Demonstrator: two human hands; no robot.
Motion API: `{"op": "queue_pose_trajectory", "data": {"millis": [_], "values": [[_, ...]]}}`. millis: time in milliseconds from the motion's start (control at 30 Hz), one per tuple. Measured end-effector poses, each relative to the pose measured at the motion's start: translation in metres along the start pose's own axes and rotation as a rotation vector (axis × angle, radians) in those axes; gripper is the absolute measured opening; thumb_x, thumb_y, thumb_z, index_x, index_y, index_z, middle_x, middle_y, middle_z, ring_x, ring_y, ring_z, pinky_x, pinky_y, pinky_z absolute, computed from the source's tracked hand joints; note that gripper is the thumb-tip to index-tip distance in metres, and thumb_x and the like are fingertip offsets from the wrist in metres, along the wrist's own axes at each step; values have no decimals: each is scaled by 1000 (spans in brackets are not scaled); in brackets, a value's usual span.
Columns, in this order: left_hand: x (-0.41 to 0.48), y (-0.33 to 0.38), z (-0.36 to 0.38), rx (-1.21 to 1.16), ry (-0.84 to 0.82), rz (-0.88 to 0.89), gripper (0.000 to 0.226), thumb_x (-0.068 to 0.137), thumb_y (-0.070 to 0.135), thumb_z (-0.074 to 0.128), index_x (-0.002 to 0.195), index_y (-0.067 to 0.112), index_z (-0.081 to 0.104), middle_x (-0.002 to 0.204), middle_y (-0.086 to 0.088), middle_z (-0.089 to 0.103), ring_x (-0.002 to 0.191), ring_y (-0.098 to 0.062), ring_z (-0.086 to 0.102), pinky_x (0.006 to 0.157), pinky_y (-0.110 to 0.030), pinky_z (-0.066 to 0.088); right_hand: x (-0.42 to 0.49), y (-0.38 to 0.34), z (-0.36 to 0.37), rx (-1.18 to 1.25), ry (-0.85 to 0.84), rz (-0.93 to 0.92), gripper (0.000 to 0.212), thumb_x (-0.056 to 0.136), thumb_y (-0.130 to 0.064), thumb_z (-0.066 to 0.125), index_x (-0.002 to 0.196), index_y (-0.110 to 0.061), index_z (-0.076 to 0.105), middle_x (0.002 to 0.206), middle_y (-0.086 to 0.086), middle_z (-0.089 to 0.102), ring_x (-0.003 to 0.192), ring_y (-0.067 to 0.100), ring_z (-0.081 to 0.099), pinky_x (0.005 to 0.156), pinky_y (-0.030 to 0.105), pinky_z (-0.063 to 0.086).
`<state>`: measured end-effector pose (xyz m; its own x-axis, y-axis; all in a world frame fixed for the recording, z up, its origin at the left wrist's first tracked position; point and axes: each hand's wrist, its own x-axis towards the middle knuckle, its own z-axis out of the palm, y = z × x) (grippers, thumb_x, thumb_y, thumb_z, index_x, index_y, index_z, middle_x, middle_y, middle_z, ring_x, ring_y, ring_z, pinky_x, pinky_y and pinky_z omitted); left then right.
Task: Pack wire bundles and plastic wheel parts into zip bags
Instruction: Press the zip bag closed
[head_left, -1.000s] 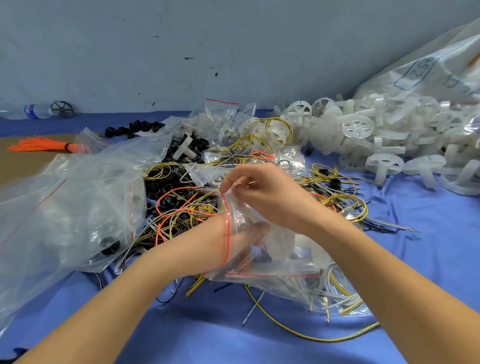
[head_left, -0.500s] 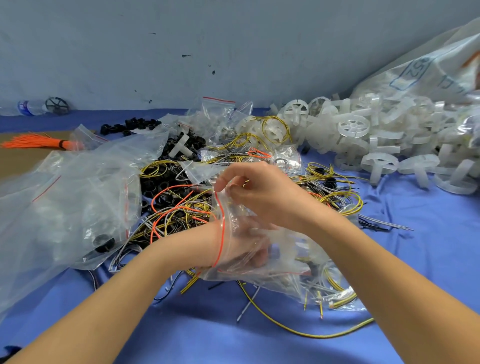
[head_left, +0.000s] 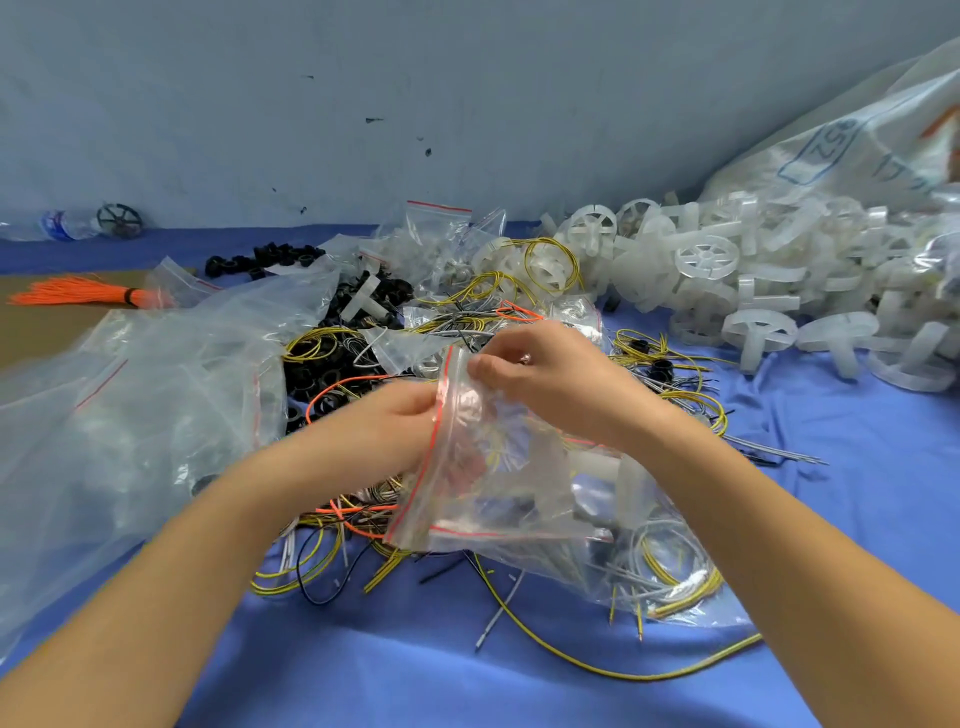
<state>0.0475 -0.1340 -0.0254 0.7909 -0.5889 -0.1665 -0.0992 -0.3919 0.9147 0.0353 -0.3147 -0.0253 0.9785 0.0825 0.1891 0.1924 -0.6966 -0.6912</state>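
A clear zip bag (head_left: 483, 467) with a red strip along its mouth is held up above the middle of the tabletop (head_left: 519, 675), which is covered in blue cloth. Its upper mouth edge is pinched by the right hand (head_left: 545, 384) between thumb and curled fingers, while the left hand (head_left: 384, 431) is closed on the red-lined edge a little lower, at the bag's left side. Yellow wire and a pale plastic part can be made out through the bag's film, though not clearly. Beneath and around the bag, loose wire bundles (head_left: 322, 551) in yellow, orange and black are spread on the cloth, some inside another bag at the lower right. A heap of translucent white plastic wheel parts (head_left: 737, 291) is piled at the right rear, beside a large printed sack (head_left: 857, 140). Small black rings (head_left: 311, 369) are scattered behind the left hand, and big clear bags (head_left: 130, 405) lie crumpled at the left. An orange tassel of strands (head_left: 78, 293) lies at the far left.
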Motion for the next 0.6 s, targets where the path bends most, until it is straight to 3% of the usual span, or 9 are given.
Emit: {"op": "queue_pose_trajectory", "data": {"millis": [100, 167, 200, 267, 367, 433, 533, 600], "values": [[0, 1, -23, -80, 79, 49, 66, 85, 64, 33, 89, 14, 75, 78, -10, 75, 74, -30, 64, 71, -37, 47, 1, -2, -12, 64, 148, -8, 22, 95, -35, 60, 87, -18, 72, 77, -7, 68, 71, 11, 61, 67, 29, 47], [-3, 0, -37, 82, 108, 154, 73, 82, 80, 30, 86, 25, 77, 83, -5, 73, 77, -19, 63, 73, -36, 45, 0, -4, -22, 105, 250, -6, 20, 94, -35, 60, 88, -21, 73, 78, -7, 68, 74, 11, 65, 66, 27, 46], [-5, -2, -40, 227, 99, 217, 66, 82, 82, 34, 91, 31, 76, 90, 1, 72, 81, -9, 64, 77, -32, 46, 0, -5, -27, 137, 300, -11, 19, 94, -33, 61, 88, -21, 73, 77, -6, 68, 73, 13, 66, 64, 26, 45], [-9, -8, -42, 460, 106, 272, 49, 78, 79, 46, 100, 42, 70, 99, 16, 63, 90, 2, 62, 83, -25, 46, 0, -8, -38, 213, 383, -34, 17, 94, -29, 62, 86, -18, 73, 77, -2, 69, 71, 16, 68, 67, 27, 47], [-5, -13, -37, 467, 227, 276, 30, 79, 67, 54, 95, 45, 67, 113, 15, 49, 98, 3, 58, 81, -11, 44, -4, -14, -47, 283, 423, -92, 15, 94, -27, 64, 88, -16, 72, 75, -3, 68, 67, 12, 68, 69, 30, 50], [-2, -12, -37, 424, 365, 281, 20, 82, 56, 57, 89, 39, 66, 123, 9, 46, 101, -6, 58, 88, -19, 47, -7, -18, -47, 299, 448, -121, 14, 94, -26, 64, 88, -17, 72, 72, -7, 67, 67, 12, 68, 64, 25, 48], [-7, 4, -38, 402, 394, 305, 19, 88, 44, 59, 89, 28, 68, 104, 2, 67, 95, -16, 64, 92, -43, 50, -12, -25, -52, 350, 500, -149, 12, 95, -24, 64, 85, -22, 71, 73, -5, 67, 69, 21, 66, 67, 32, 51], [-16, 23, -40, 418, 424, 404, 25, 88, 50, 57, 88, 28, 68, 86, 1, 71, 79, -15, 66, 79, -31, 52, -16, -32, -60, 439, 539, -184, 12, 95, -23, 64, 85, -23, 70, 73, -7, 66, 68, 16, 63, 66, 31, 50]]}}
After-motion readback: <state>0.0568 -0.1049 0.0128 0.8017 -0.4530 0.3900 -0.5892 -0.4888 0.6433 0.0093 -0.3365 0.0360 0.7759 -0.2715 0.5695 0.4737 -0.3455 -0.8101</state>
